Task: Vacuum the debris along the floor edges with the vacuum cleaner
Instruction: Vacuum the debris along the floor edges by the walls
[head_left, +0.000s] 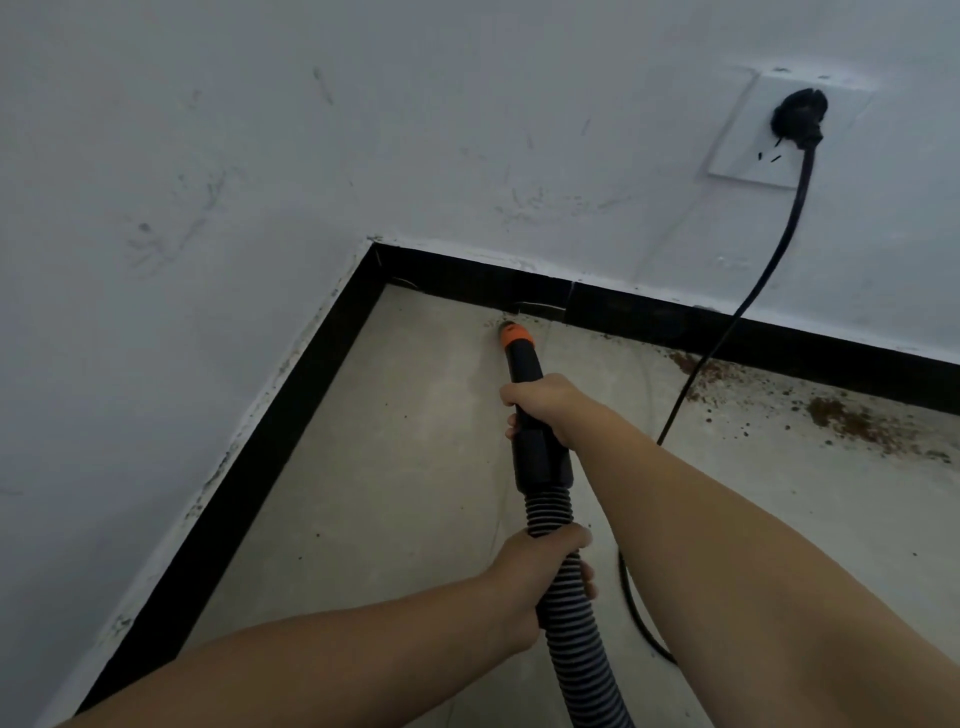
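A black vacuum wand (535, 415) with an orange collar (516, 335) points at the floor beside the black skirting, near the room's corner. My right hand (545, 408) grips the wand's black handle. Lower down, my left hand (540, 577) holds the ribbed grey-black hose (582, 639). The nozzle tip touches a small patch of brown crumbs by the skirting. More reddish-brown debris (852, 421) lies scattered along the floor edge to the right.
A black power cord (727, 332) runs from a plug (800, 117) in the white wall socket down onto the floor right of my arm. Black skirting (675, 325) lines both white walls. The floor (389, 467) is pale concrete.
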